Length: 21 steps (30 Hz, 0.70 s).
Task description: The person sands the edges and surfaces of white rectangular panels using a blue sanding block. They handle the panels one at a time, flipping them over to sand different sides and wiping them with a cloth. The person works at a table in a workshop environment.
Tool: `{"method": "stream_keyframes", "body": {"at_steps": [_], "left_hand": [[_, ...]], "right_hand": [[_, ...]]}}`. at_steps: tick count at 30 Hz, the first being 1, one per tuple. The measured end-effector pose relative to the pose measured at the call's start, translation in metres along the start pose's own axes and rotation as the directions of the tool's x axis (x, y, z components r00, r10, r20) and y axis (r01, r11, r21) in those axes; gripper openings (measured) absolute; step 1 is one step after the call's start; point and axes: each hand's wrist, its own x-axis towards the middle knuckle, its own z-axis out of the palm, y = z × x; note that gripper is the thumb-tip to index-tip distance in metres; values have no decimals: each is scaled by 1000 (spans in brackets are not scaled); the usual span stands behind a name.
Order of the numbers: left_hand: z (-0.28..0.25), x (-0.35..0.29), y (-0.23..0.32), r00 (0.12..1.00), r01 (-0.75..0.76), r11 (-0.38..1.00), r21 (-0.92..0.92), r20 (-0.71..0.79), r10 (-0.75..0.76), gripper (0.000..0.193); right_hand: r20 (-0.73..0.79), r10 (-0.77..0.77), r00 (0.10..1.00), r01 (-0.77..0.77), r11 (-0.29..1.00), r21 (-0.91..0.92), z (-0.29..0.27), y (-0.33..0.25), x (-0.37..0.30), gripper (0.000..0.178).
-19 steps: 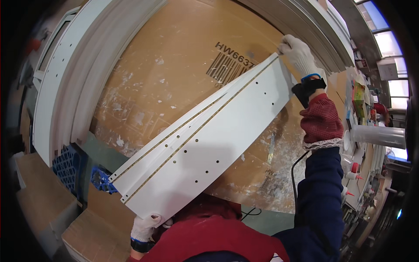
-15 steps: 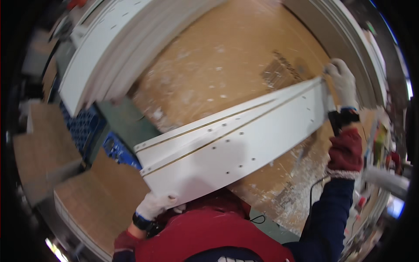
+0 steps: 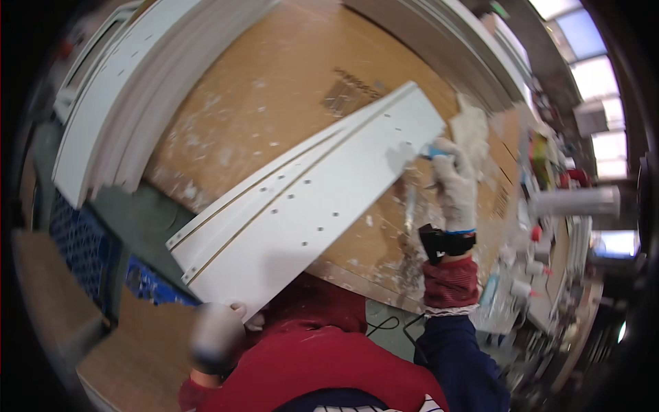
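Two long white panels (image 3: 322,185) with drilled holes and a narrow groove lie overlapped at an angle over the work surface. At the near left end, my left hand (image 3: 218,333), in a pale glove and blurred, grips the upper panel's corner with the thumb on top. My right hand (image 3: 454,182), also gloved and with a black band at the wrist, is beside the panels' far right end, apart from them. Its fingers are closed round a small blue object (image 3: 434,152) whose kind I cannot make out.
Stacked white boards (image 3: 113,89) stand at the left, and more boards (image 3: 439,44) at the far right. Brown cardboard (image 3: 274,89) with white flecks covers the table. A blue plastic crate (image 3: 82,237) is at the left; white bottles (image 3: 525,288) stand at the right.
My right hand has left the panel's far end and come nearer, now with a blue object in its fingers. The view has turned to the right. My left hand stays at the near corner.
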Motion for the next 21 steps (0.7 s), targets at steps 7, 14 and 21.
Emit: {"method": "stream_keyframes", "body": {"at_steps": [7,14,21], "left_hand": [[4,7,2,999,-20,999,47,30,19,46],[7,2,-15,982,-170,985,32,-78,172,44],[2,2,-21,975,-160,987,11,-152,160,42]], "right_hand": [[-71,427,901,-393,876,281,-61,50,-142,23],[-601,208,772,-217,974,58,-131,59,-204,23],[-853,-126,507,-400,842,-363,-327,77,-190,31]]}}
